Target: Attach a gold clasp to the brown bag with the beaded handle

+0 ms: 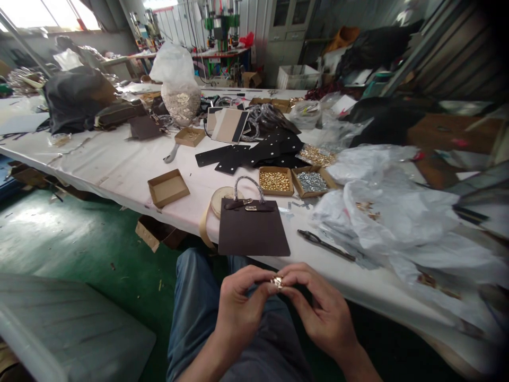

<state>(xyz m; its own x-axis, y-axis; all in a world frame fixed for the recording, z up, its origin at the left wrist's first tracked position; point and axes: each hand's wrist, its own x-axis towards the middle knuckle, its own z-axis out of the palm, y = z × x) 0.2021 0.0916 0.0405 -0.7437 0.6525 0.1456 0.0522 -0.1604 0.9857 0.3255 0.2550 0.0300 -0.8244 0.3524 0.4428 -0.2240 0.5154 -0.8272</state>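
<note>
Over my lap, below the table edge, my left hand (238, 302) and my right hand (318, 305) meet fingertip to fingertip. Both pinch one small gold metal fitting (277, 281) between thumbs and forefingers. Just beyond them a dark brown bag panel (252, 231) with a chain handle (248, 183) lies flat at the table's near edge. Two small cardboard boxes sit behind it, one with gold rivets (274, 181) and one with silver rivets (312, 182).
The long white table (119, 164) carries an empty cardboard box (168, 187), black leather strips (254, 151), a roll of tape (222, 199), a dark hand tool (326, 245), crumpled plastic bags (397, 212) at right and dark bags (75, 98) far left. Green floor lies at left.
</note>
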